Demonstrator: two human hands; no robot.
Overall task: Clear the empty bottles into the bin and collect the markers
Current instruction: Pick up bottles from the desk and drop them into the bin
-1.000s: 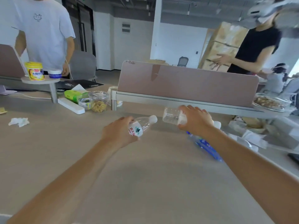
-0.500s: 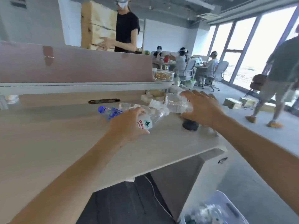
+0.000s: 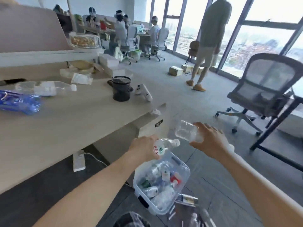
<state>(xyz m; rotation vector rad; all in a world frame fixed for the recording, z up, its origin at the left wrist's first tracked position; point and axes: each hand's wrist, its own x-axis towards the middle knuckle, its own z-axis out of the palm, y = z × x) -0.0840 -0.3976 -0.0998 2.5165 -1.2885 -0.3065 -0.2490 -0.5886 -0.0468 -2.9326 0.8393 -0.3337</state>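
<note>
My left hand (image 3: 144, 149) grips a clear bottle with a white label and green logo (image 3: 164, 145), its cap pointing right. My right hand (image 3: 211, 141) holds a second clear empty bottle (image 3: 186, 131). Both bottles hang past the desk's end, above a clear plastic bin (image 3: 165, 208) on the floor that holds several bottles. On the desk (image 3: 68, 122) lie a blue-labelled bottle (image 3: 18, 102) and a clear bottle (image 3: 49, 88). A black mesh pen cup (image 3: 121, 90) stands near the desk's corner. No marker is plainly visible.
A white controller (image 3: 144, 92) lies beside the mesh cup. A power strip (image 3: 79, 161) lies under the desk. A grey office chair (image 3: 262, 89) stands to the right. A person (image 3: 208, 43) walks by the windows; others sit at far desks. Dark objects lie near the bin.
My view swung right from the desk to the floor. Both hands carried their bottles off the desk's end and lowered them over the bin.
</note>
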